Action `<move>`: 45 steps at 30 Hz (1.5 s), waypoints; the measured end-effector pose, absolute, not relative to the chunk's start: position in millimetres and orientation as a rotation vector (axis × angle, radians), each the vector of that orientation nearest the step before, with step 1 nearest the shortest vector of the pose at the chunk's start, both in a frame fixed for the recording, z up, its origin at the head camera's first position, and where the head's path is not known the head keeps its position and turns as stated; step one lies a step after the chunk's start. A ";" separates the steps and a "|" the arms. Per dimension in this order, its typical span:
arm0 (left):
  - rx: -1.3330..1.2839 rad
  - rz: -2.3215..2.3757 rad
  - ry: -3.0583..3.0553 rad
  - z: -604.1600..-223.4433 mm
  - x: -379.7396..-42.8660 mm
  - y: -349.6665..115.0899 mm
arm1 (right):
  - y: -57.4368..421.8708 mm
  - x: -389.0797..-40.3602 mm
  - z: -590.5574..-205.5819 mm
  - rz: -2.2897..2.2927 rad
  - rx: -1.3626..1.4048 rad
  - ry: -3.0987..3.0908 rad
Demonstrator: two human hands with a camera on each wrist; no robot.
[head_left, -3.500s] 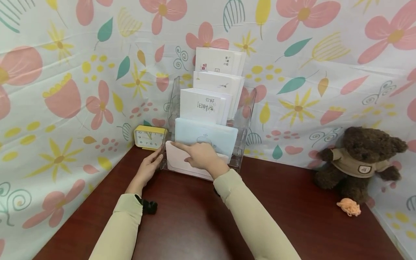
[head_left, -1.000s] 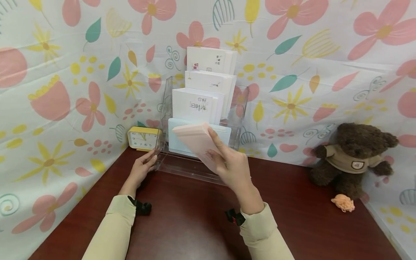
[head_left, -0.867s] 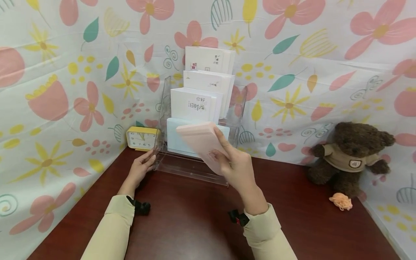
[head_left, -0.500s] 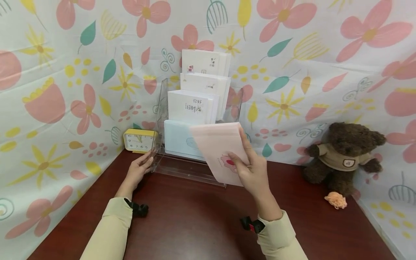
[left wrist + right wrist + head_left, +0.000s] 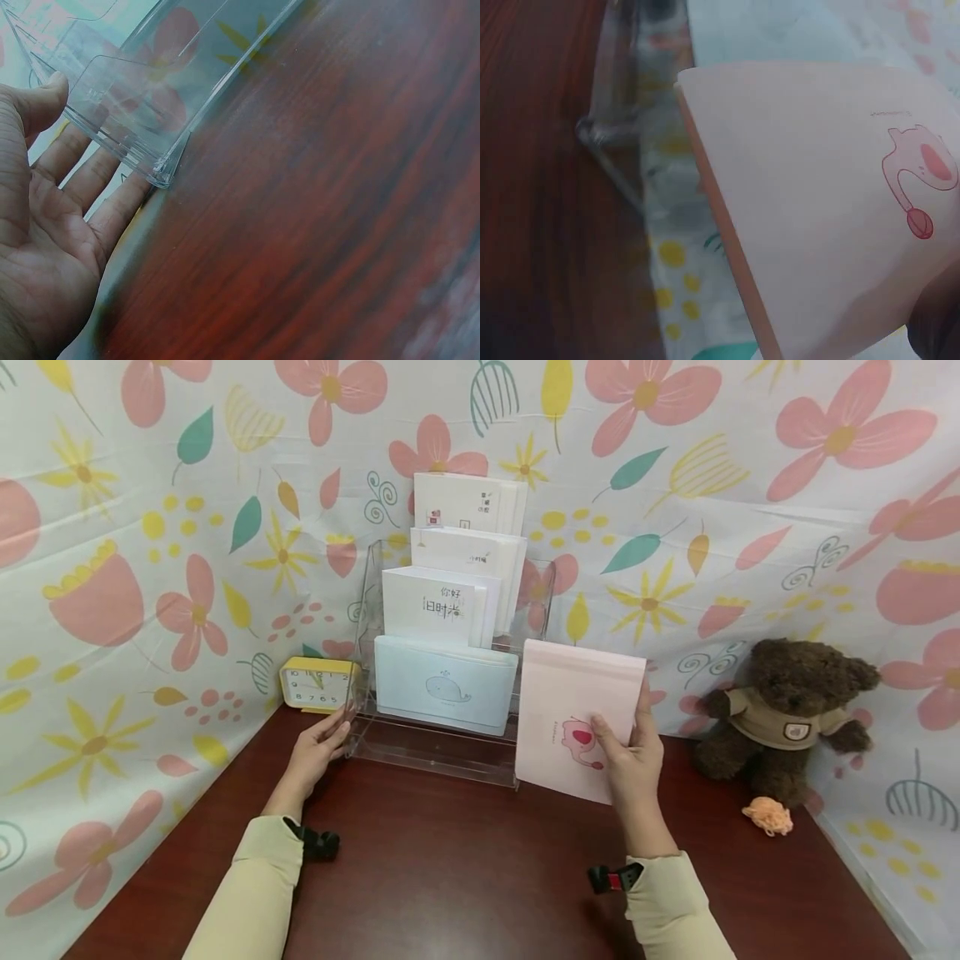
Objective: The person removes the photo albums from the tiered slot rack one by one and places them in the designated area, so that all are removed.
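Observation:
My right hand (image 5: 637,768) holds a pale pink notebook (image 5: 562,693) upright by its right edge, thumb across the front cover. A pink elephant is printed on that cover; the right wrist view shows the notebook (image 5: 802,172) close up, with the hand mostly out of frame. At the left side of a clear tiered rack (image 5: 435,764), my left hand (image 5: 315,756) grips the side panel. In the left wrist view the thumb lies on one side of the rack (image 5: 135,105), and the fingers of the left hand (image 5: 60,217) extend behind the other.
Light blue notebooks (image 5: 442,685) with a whale drawing stand in a low tier. White notebooks (image 5: 427,610) fill the tiers above. A yellow clock (image 5: 318,683) sits left of the rack; a brown teddy bear (image 5: 787,718) and an orange yarn bundle (image 5: 767,816) are at right.
The pink notebook, in the rack's front tier at first, has been lifted out by my right hand, carried right and turned cover-forward. My left hand has stayed at the rack's side.

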State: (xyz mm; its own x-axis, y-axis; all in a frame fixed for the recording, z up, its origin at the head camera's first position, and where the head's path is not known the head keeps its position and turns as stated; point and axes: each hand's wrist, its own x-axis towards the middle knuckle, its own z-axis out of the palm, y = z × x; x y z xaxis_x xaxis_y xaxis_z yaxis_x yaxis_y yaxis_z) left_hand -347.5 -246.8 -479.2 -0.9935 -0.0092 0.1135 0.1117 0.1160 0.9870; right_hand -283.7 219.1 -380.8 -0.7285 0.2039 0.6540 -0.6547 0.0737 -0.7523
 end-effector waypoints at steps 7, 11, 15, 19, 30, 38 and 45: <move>-0.098 -2.025 -2.287 -480.3 -348.5 -247.5 | 235.7 -294.2 -397.2 1.841 0.277 -1.704; -0.085 -2.036 -2.281 -481.1 -348.5 -247.7 | 243.4 -297.9 -400.5 1.899 0.212 -1.709; -0.084 -2.035 -2.287 -481.9 -349.0 -247.4 | 253.9 -302.4 -405.9 2.026 0.204 -1.662; -0.087 -2.035 -2.288 -481.5 -348.8 -246.5 | 265.2 -309.1 -419.4 2.117 0.173 -1.632; -0.074 -2.025 -2.293 -479.7 -348.8 -247.5 | 275.3 -322.7 -453.9 2.139 0.090 -1.647; -0.083 -2.036 -2.280 -478.8 -348.2 -246.5 | 282.0 -321.2 -468.3 2.237 0.095 -1.640; -0.105 -2.034 -2.289 -477.7 -345.5 -248.3 | 287.9 -319.5 -481.5 2.344 0.118 -1.716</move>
